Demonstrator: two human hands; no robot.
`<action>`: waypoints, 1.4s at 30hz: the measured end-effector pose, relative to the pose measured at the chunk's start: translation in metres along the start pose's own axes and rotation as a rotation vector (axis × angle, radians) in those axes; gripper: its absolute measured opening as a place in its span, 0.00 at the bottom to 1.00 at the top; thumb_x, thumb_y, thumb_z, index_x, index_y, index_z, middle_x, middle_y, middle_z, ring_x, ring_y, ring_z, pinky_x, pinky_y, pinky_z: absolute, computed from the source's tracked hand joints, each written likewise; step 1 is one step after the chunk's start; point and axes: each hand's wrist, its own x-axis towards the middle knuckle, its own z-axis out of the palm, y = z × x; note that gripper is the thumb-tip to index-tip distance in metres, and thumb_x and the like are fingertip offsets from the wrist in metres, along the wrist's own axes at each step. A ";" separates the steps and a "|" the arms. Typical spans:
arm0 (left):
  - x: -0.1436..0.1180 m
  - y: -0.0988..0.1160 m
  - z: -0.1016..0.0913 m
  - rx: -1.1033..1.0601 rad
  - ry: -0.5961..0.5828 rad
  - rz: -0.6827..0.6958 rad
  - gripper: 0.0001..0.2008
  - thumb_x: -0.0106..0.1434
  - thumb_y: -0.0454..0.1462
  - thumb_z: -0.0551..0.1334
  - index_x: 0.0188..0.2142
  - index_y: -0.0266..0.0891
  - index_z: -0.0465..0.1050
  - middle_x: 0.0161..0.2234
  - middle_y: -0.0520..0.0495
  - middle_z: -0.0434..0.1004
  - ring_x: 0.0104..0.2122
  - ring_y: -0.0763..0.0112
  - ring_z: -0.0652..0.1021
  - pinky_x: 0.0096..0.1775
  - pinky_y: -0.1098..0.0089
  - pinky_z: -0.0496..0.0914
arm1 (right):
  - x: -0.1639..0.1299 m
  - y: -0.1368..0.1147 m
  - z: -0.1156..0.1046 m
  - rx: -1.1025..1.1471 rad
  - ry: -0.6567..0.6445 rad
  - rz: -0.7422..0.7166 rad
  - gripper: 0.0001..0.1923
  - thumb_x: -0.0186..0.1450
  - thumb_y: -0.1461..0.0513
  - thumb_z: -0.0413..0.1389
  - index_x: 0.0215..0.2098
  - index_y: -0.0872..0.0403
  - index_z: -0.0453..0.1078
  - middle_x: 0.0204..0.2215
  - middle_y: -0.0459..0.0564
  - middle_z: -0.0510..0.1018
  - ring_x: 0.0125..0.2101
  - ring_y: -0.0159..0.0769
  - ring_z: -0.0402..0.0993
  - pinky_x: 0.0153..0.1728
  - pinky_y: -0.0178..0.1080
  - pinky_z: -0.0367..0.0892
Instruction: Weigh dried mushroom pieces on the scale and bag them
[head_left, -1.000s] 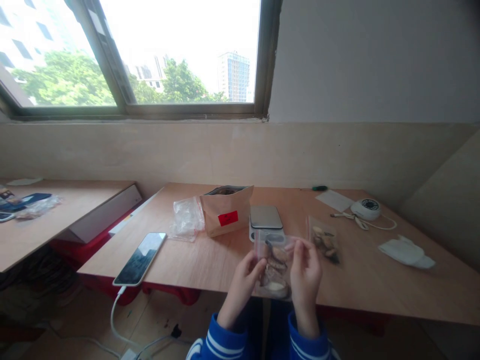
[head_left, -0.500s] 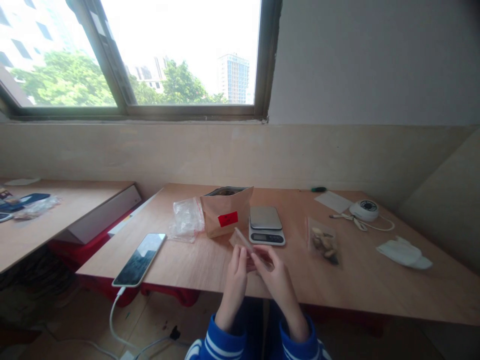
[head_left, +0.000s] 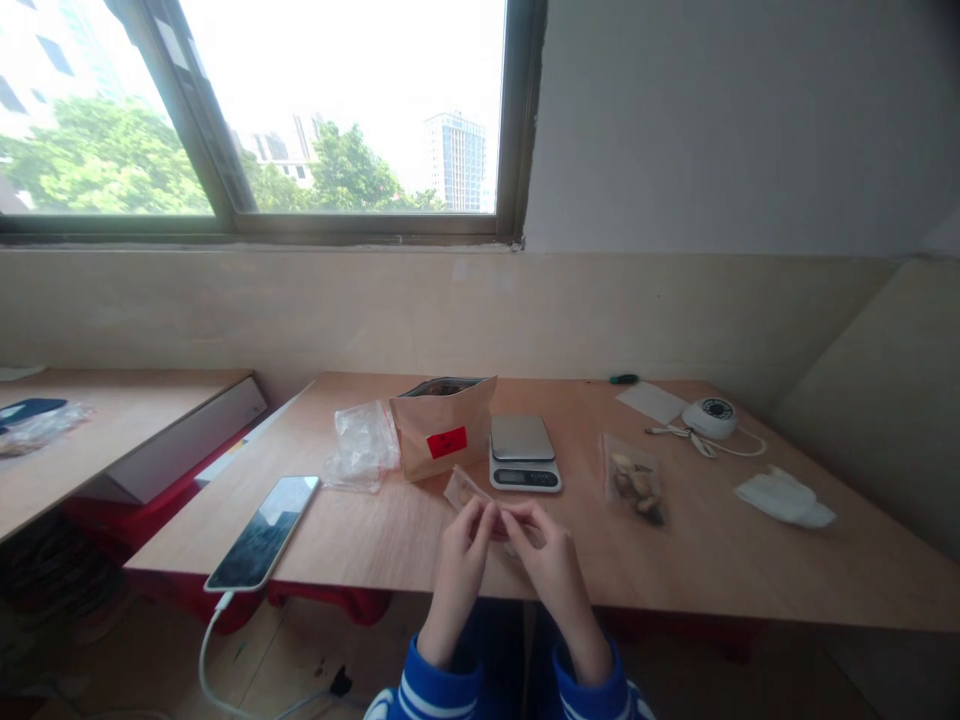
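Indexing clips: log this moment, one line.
left hand: pinching plastic bag | right hand: pinching same bag | scale: beyond hands | paper pouch: open

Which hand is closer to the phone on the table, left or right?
Left. The left hand is right of the phone, not touching it; the right hand is farther right. Both pinch a clear bag.

Can't make out any actual text, tbh. Closest to a label: red sticker (head_left: 447,443) on the near side of the brown pouch (head_left: 420,462), marks too small to read. Same with the display (head_left: 514,478) on the scale (head_left: 523,438), right of the pouch: illegible.
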 end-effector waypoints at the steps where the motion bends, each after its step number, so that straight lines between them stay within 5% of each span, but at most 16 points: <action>1: 0.000 -0.001 -0.001 0.003 -0.006 -0.003 0.15 0.62 0.47 0.55 0.28 0.38 0.67 0.26 0.50 0.70 0.30 0.70 0.71 0.34 0.72 0.66 | 0.000 0.000 -0.001 -0.039 0.007 -0.010 0.13 0.64 0.54 0.52 0.35 0.54 0.71 0.34 0.53 0.80 0.36 0.41 0.78 0.38 0.39 0.72; 10: 0.000 0.008 0.002 0.130 -0.102 0.049 0.15 0.62 0.46 0.56 0.26 0.37 0.67 0.24 0.51 0.68 0.26 0.74 0.68 0.29 0.75 0.62 | -0.004 -0.001 -0.001 -0.127 0.209 -0.064 0.11 0.63 0.55 0.52 0.30 0.54 0.70 0.28 0.50 0.78 0.31 0.37 0.76 0.35 0.37 0.71; 17: -0.012 0.025 -0.003 0.200 -0.324 0.034 0.16 0.62 0.45 0.56 0.25 0.36 0.70 0.25 0.49 0.73 0.28 0.72 0.72 0.32 0.74 0.63 | 0.012 0.000 -0.025 -0.099 0.702 0.026 0.18 0.59 0.49 0.53 0.31 0.56 0.68 0.28 0.53 0.77 0.28 0.39 0.74 0.30 0.38 0.69; 20: -0.013 0.028 -0.009 0.109 -0.345 -0.021 0.17 0.62 0.47 0.55 0.26 0.37 0.71 0.26 0.49 0.73 0.30 0.71 0.73 0.34 0.73 0.65 | 0.024 -0.022 -0.038 -0.039 0.762 -0.036 0.17 0.60 0.49 0.54 0.31 0.56 0.67 0.28 0.53 0.76 0.27 0.36 0.72 0.28 0.36 0.68; 25: -0.003 0.005 -0.010 -0.161 -0.206 -0.061 0.16 0.62 0.47 0.56 0.43 0.40 0.71 0.42 0.45 0.75 0.42 0.64 0.74 0.45 0.66 0.67 | 0.040 -0.066 -0.041 0.060 0.497 -0.125 0.15 0.60 0.50 0.55 0.30 0.55 0.66 0.28 0.49 0.76 0.22 0.29 0.68 0.24 0.32 0.65; 30: 0.002 -0.023 -0.007 -0.452 -0.024 -0.080 0.40 0.50 0.43 0.68 0.60 0.46 0.55 0.57 0.42 0.64 0.57 0.55 0.65 0.57 0.56 0.59 | 0.047 -0.074 -0.027 0.090 0.061 -0.090 0.14 0.63 0.51 0.52 0.31 0.54 0.67 0.28 0.48 0.77 0.22 0.29 0.70 0.25 0.33 0.68; 35: -0.001 -0.020 -0.011 -0.601 0.015 -0.144 0.36 0.55 0.47 0.64 0.61 0.45 0.54 0.54 0.40 0.70 0.55 0.56 0.69 0.57 0.54 0.59 | 0.046 -0.068 -0.014 -0.171 0.205 -0.301 0.10 0.63 0.59 0.53 0.43 0.52 0.65 0.40 0.51 0.74 0.32 0.32 0.71 0.36 0.38 0.69; 38: -0.001 -0.017 -0.016 -0.508 0.143 -0.142 0.35 0.55 0.51 0.62 0.59 0.42 0.57 0.52 0.40 0.72 0.54 0.58 0.70 0.57 0.57 0.59 | 0.046 -0.068 -0.009 -0.270 0.021 -0.410 0.06 0.64 0.62 0.51 0.39 0.52 0.66 0.35 0.48 0.73 0.33 0.32 0.71 0.37 0.37 0.69; 42: 0.001 -0.017 -0.023 -0.367 0.222 -0.117 0.30 0.57 0.52 0.59 0.56 0.40 0.63 0.55 0.40 0.68 0.58 0.58 0.65 0.59 0.60 0.56 | 0.053 -0.060 -0.005 -0.291 -0.170 -0.331 0.05 0.62 0.63 0.52 0.37 0.53 0.68 0.34 0.48 0.73 0.34 0.33 0.72 0.38 0.38 0.70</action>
